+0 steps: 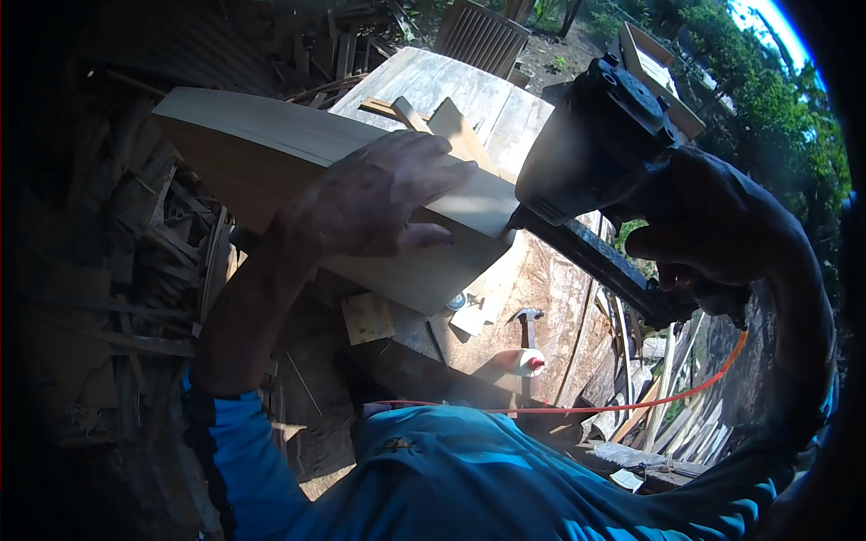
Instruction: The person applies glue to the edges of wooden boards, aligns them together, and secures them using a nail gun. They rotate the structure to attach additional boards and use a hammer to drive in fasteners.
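Nail gun (595, 144) is filling the right hand (729, 216), fingers curling round its grip, nose pointing at the right end of the wooden piece (451, 261). The left hand (374, 194), fingers loosely parted, is lying across it, apparently steadying it over the table (564, 298).

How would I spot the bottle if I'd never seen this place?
On the worn wooden table, look toward the blue shirt. Find the hammer there; the white bottle overlaps its handle in this view. The bottle's red cap sets it apart from the hammer.
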